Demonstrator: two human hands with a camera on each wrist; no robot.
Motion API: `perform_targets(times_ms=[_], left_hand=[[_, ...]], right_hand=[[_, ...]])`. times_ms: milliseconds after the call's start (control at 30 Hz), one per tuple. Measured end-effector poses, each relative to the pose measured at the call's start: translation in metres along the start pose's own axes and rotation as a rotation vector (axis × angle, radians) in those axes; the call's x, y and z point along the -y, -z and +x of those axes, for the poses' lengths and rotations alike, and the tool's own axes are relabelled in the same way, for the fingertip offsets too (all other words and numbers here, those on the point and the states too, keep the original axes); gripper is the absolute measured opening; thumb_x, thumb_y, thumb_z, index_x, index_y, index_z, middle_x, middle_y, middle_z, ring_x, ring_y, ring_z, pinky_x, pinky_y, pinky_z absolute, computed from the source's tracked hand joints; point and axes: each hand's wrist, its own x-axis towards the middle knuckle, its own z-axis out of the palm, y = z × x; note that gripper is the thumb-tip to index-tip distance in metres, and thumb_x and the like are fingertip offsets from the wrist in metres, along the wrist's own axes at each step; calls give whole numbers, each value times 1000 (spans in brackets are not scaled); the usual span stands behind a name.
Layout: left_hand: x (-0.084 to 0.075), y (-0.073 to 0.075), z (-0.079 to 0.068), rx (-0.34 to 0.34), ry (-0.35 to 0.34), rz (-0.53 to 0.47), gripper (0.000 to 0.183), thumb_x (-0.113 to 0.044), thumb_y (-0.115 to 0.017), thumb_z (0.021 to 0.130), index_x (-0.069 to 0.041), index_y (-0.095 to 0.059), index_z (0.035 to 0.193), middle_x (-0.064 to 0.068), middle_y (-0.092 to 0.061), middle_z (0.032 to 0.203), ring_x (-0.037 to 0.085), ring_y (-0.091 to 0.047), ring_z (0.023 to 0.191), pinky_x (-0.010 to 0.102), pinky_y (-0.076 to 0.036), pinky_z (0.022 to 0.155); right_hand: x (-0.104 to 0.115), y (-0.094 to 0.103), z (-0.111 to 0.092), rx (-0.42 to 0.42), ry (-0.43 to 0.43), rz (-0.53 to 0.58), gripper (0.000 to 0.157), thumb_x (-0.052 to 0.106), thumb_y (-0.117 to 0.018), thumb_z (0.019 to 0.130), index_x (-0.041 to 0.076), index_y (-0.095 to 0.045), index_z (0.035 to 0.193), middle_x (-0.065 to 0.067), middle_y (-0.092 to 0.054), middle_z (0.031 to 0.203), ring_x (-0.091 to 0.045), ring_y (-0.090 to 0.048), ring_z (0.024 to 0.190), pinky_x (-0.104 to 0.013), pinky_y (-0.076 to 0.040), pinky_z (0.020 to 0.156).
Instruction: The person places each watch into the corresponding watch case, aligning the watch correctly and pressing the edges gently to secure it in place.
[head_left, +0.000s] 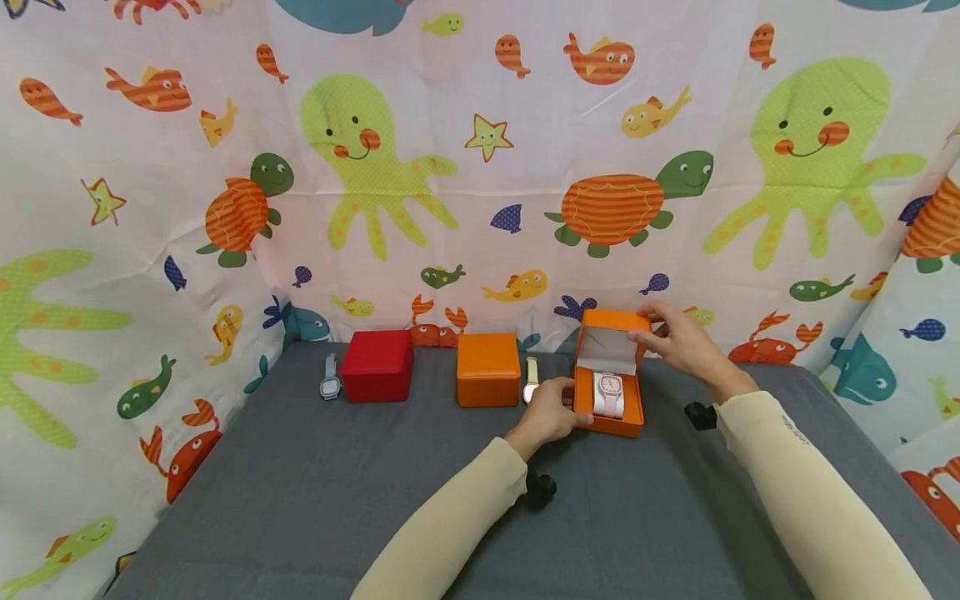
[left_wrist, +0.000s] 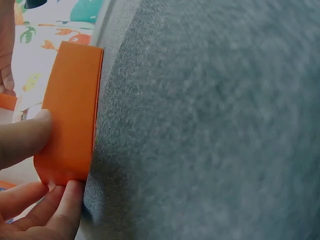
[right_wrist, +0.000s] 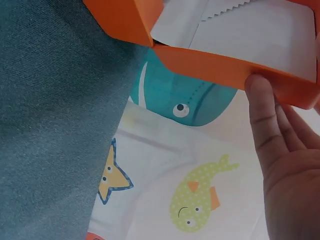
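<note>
An orange watch box (head_left: pixel 630 425) stands at the right with its lid (head_left: pixel 615 319) raised and its pale lining showing. Inside, a watch (head_left: pixel 611 385) with a pink strap sits round a white cushion. My left hand (head_left: pixel 549 414) grips the base at its front left corner. In the left wrist view, the thumb (left_wrist: pixel 30 135) presses one face while the fingertips (left_wrist: pixel 72 192) are at the end. My right hand (head_left: pixel 686 343) holds the lid by its right edge; the right wrist view shows the thumb (right_wrist: pixel 262 107) against the lid's side and fingers behind.
A closed orange box (head_left: pixel 488 383) and a closed red box (head_left: pixel 378 367) stand along the back. A gold-coloured watch (head_left: pixel 532 371) lies between the orange boxes, partly behind my left hand. Left of the red box lies a silvery watch (head_left: pixel 330 383). A patterned curtain (head_left: pixel 480 192) borders the grey table (head_left: pixel 300 508).
</note>
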Motion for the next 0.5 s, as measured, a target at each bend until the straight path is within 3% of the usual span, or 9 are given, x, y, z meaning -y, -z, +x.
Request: perform_targets(times_ms=[233, 500], left_hand=[[4, -2, 0, -39, 3, -64, 59, -13, -86, 71, -7, -61, 123, 1, -65, 105, 12, -63, 91, 27, -52, 82], [5, -3, 2, -46, 16, -138, 59, -9, -87, 68, -3, -60, 120, 5, -65, 102, 15, -63, 88, 29, -54, 80]], right_hand=[[-1, -2, -11, 11, 74, 43, 46, 35, -67, 90, 5, -49, 119, -20, -58, 112, -27, -59, 80, -37, -49, 68], [4, -8, -31, 24, 160, -1, 42, 34, -74, 84, 12, -51, 111, -12, -62, 102, -23, -55, 79, -37, -50, 69]])
